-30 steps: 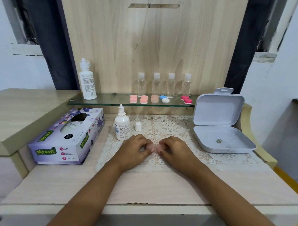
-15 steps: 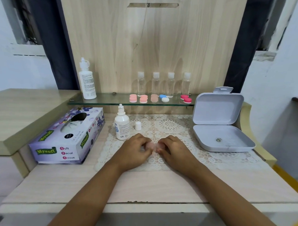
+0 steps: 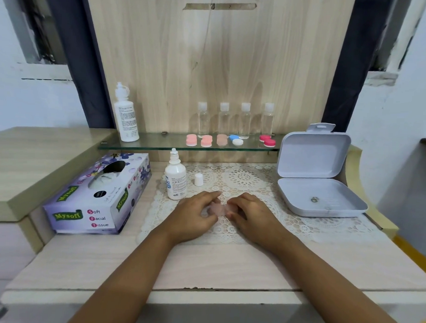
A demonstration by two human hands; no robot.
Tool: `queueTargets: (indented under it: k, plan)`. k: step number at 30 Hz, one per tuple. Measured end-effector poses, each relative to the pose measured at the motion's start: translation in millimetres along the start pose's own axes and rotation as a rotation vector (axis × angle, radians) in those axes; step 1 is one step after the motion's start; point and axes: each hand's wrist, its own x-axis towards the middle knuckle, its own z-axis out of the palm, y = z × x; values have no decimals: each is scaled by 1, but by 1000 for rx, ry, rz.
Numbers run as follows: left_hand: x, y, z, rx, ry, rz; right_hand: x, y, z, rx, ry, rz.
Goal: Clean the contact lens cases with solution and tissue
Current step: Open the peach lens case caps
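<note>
A pale pink contact lens case (image 3: 217,208) lies on the lace mat (image 3: 250,182), mostly covered by my fingers. My left hand (image 3: 195,216) grips its left end and my right hand (image 3: 248,215) grips its right end. An uncapped white solution bottle (image 3: 175,179) stands just left of my hands, its small white cap (image 3: 198,179) beside it. A purple tissue box (image 3: 97,193) sits at the left. Several more lens cases (image 3: 222,140), pink, blue-and-white and red, line the glass shelf (image 3: 159,142).
An open white plastic box (image 3: 315,179) stands at the right on the mat. A tall white bottle (image 3: 125,114) and several clear small bottles (image 3: 234,121) stand on the shelf. A raised wooden ledge (image 3: 26,159) lies to the left.
Both hands have stayed on the pink case at the same spot; the fingers have shifted slightly around it.
</note>
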Motion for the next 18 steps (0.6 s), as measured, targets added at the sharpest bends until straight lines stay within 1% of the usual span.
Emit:
queueTargets:
  k: [3, 9, 14, 18]
  plan:
    - [-1, -1, -1, -45, -11, 11, 0, -1, -1, 0, -5, -2]
    - [2, -2, 0, -58, 44, -1, 0, -1, -1, -2, 0, 9]
    - [6, -1, 0, -95, 121, -44, 0, 0, 0, -9, 8, -2]
    - [11, -1, -4, -137, 147, -138, -1, -1, -1, -7, 15, -7]
